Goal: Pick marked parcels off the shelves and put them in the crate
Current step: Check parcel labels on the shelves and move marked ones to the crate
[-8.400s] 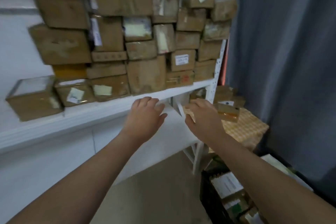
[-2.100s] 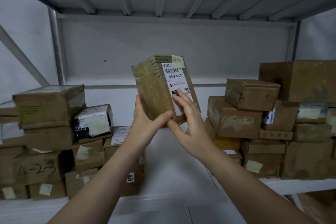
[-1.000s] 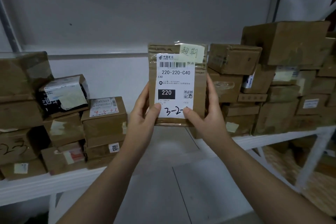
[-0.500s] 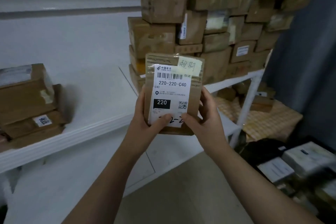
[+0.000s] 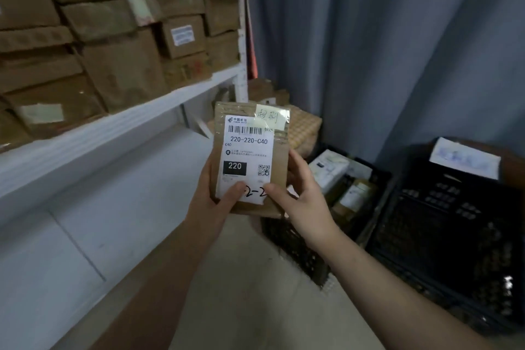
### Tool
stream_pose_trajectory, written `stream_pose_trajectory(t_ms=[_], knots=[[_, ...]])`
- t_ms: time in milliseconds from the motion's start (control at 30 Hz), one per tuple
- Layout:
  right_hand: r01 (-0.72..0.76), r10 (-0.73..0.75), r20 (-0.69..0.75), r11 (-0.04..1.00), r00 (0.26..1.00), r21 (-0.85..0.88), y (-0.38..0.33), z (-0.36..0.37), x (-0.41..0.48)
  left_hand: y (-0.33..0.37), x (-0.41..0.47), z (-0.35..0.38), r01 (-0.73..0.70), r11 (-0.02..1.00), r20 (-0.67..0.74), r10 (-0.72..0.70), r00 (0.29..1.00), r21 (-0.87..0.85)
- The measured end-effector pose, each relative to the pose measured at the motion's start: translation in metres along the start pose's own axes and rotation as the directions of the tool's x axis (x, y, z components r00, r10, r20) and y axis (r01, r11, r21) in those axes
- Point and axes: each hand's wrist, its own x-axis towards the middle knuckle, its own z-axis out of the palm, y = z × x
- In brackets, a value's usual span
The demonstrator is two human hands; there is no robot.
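Head: parcel between both hands

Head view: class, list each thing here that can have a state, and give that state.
Parcel, held upright, label facing camera
Left hand, grips the parcel
Right hand, grips the parcel
Yellow note, stuck on parcel's top
Crate, holds other parcels

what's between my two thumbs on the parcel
Head view: a strip of white label with handwritten "2-2", on the parcel that left hand and right hand hold.
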Motion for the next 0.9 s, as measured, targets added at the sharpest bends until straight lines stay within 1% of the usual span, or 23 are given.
stream_pose_trajectory(t_ms=[67,233,300,433,567,667,733,800,900], knots=[[-0.037,0.036,-0.048,0.999,0.998,-0.029,0.011,-0.033,-0.004,-0.014,0.009,0.031,0.048,0.999,0.084,-0.047,0.995,-0.002],[-0.165,0.159,-0.177,0.986,0.971,-0.018,0.050,-0.095,-0.010,-0.049,0.023,0.095,0.145,0.989,0.206,-0.147,0.968,0.022],[-0.218,0.212,-0.218,0.976,0.953,-0.005,0.067,-0.111,-0.009,-0.064,0.031,0.113,0.164,0.985,0.265,-0.174,0.948,0.060],[-0.333,0.339,-0.278,0.940,0.899,0.070,0.097,-0.143,0.009,-0.112,0.066,0.140,0.206,0.963,0.382,-0.259,0.887,0.174],[-0.428,0.428,-0.324,0.901,0.844,0.075,0.121,-0.178,0.059,-0.152,0.123,0.173,0.217,0.938,0.430,-0.319,0.844,0.270],[-0.501,0.481,-0.373,0.864,0.793,0.049,0.141,-0.203,0.109,-0.184,0.178,0.195,0.244,0.896,0.466,-0.407,0.785,0.372],[-0.556,0.520,-0.397,0.831,0.756,0.029,0.160,-0.214,0.136,-0.202,0.210,0.207,0.272,0.882,0.482,-0.443,0.756,0.385],[-0.613,0.560,-0.415,0.790,0.717,0.006,0.178,-0.217,0.156,-0.220,0.236,0.218,0.334,0.866,0.476,-0.487,0.732,0.372],[-0.654,0.585,-0.435,0.756,0.685,-0.014,0.203,-0.218,0.173,-0.252,0.262,0.228,0.455,0.818,0.448,-0.575,0.685,0.352]])
